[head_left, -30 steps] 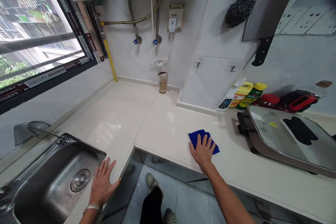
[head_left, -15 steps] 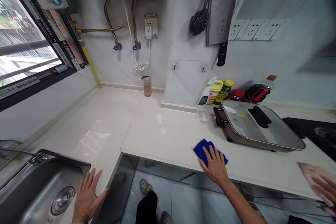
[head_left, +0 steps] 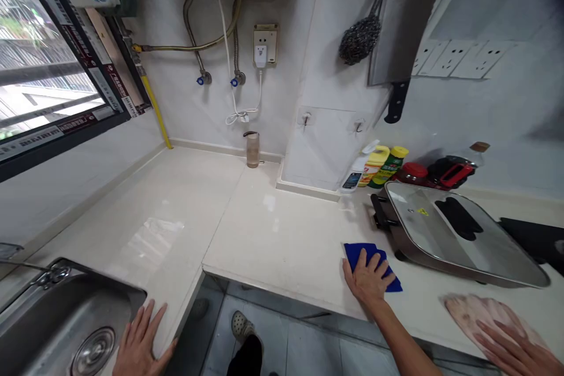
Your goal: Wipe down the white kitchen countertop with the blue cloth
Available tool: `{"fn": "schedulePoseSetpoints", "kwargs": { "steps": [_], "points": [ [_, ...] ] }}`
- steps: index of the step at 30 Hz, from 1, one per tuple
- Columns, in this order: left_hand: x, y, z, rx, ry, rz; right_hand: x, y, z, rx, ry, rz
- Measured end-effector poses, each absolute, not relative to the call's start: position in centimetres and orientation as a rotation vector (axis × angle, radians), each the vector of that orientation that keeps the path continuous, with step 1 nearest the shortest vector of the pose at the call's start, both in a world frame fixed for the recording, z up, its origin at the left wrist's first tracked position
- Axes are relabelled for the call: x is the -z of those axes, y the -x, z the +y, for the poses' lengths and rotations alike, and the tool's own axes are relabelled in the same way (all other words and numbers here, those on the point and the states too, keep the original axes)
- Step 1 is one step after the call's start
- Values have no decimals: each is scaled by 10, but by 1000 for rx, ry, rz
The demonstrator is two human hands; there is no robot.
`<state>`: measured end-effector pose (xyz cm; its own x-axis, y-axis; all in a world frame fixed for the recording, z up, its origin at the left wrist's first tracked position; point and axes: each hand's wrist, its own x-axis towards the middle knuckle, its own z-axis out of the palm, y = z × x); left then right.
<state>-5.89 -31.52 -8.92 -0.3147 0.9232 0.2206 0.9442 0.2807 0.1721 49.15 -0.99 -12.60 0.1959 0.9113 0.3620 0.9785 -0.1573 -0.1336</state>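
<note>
My right hand [head_left: 372, 279] lies flat with spread fingers on a folded blue cloth [head_left: 355, 254], pressing it against the white countertop [head_left: 282, 241] near its front edge. The cloth shows beyond and beside the fingers. On the left, my left hand [head_left: 141, 338] rests palm down on the strip of counter beside the steel sink [head_left: 57, 323], fingers apart and nothing in it. At the lower right, another person's hand [head_left: 515, 346] lies on a pale pinkish cloth [head_left: 471, 311] on the same counter.
A lidded electric pan [head_left: 462, 235] stands right of the blue cloth. Behind it are cleaning bottles [head_left: 374, 167] and a red-lidded jar [head_left: 412, 173]. A small glass jar [head_left: 252, 150] stands by the back wall. A cleaver [head_left: 400, 29] and a steel scrubber [head_left: 360, 40] hang above.
The view has shifted, moving the background rightward. My right hand and the blue cloth have slid slightly towards the pan. The other person's hand and cloth have moved left along the counter.
</note>
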Motion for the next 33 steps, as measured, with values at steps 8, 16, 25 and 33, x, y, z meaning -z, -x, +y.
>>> {"fn": "schedulePoseSetpoints", "kwargs": {
  "steps": [8,16,25,33],
  "points": [
    [82,54,-317,335,1803,-2428,109,-416,98,-28,2229,-1745],
    [62,43,-319,265,1816,-2476,102,-268,84,-88,1966,-2110],
    [62,38,-324,267,1793,-2498,76,-89,-34,-232,1349,-2624],
    [66,40,-328,262,1788,-2496,77,-94,-87,-548,571,-2668]
  ]
}}
